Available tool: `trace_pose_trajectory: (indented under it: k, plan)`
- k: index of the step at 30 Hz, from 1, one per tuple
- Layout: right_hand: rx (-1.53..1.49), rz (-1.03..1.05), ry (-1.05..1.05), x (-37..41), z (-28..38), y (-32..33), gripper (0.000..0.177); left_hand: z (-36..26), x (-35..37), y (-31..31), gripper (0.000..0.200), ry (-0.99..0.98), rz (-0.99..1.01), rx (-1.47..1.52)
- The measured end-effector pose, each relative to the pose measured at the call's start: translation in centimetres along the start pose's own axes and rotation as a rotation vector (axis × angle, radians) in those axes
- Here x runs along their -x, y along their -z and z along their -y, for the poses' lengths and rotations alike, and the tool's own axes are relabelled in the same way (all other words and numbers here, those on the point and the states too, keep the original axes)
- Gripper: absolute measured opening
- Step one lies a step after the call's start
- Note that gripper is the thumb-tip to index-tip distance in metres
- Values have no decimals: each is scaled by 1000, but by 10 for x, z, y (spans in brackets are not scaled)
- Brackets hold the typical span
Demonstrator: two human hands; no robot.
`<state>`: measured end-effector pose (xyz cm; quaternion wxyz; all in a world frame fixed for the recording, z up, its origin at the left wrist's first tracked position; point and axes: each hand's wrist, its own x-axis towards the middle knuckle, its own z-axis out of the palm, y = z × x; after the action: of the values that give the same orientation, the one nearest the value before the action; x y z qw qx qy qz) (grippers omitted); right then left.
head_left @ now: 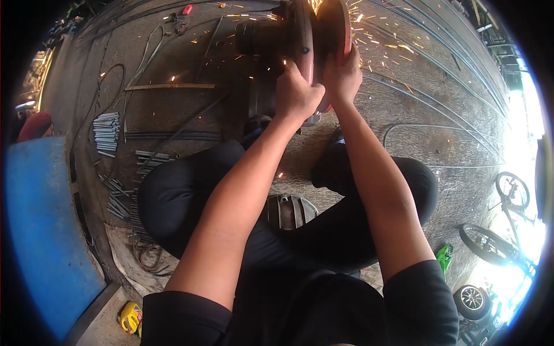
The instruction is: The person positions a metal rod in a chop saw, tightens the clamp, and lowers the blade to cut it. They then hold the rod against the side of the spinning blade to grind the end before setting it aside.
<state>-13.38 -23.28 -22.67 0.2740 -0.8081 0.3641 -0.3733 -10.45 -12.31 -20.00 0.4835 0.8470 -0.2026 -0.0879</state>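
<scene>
The red-edged machine (304,40) sits at the far middle of the scene, beyond the person's bent legs, throwing sparks (315,6) from the gap between its two rounded parts and out to both sides. The left hand (298,94) is curled at the near end of the left part, thumb pointing right; the right hand (344,81) is pressed against the near edge of the right part, just beside it. Whether either hand also grips a small piece cannot be told, since the fingers hide it. Good work here seems to call for even, light pressure from both hands, wrists steady, and fingertips well out of the spark gap. The hands and forearms are bare, so gloves and sleeves would be wise. Sparks also fly toward the wooden stick (170,87) at left and the long rods (441,57) at right, so anything that burns is best moved away.
</scene>
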Motion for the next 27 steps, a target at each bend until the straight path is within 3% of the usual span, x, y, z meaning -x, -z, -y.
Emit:
trace_pose_trajectory:
  k: [19, 27]
  plan:
    - [16, -2, -25, 0, 3, 1, 52, 2, 0, -2, 39, -24, -39, 63]
    - [42, -55, 75, 0, -7, -7, 54, 2, 1, -2, 40, 6, -8, 39]
